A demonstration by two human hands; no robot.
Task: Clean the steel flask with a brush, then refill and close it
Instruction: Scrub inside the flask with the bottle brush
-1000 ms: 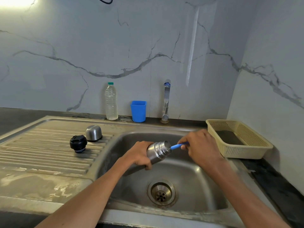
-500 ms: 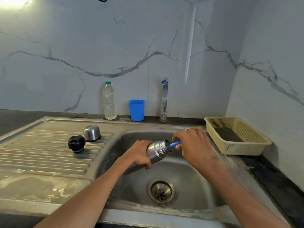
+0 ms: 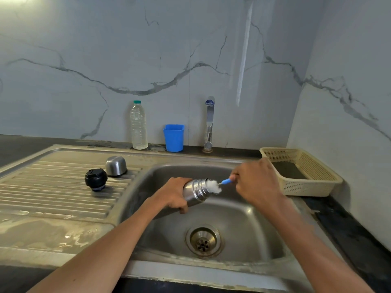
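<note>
My left hand point(image 3: 172, 194) grips the steel flask point(image 3: 195, 192), which lies tilted over the sink basin point(image 3: 243, 225) with its mouth to the right. My right hand point(image 3: 256, 181) holds the blue handle of the bottle brush point(image 3: 220, 185). Its white bristles stick half out of the flask's mouth. The black stopper point(image 3: 95, 179) and the steel cap point(image 3: 116, 166) sit on the ribbed drainboard point(image 3: 53, 191) to the left.
A clear water bottle point(image 3: 138, 125), a blue cup point(image 3: 173, 138) and the tap point(image 3: 209, 123) stand along the marble back wall. A cream plastic basket point(image 3: 313, 180) sits right of the sink. The drain point(image 3: 203, 241) lies below the flask.
The brush was deep in the flask with only its blue handle showing; my right hand has drawn it out to the right, so the white bristles now show at the mouth.
</note>
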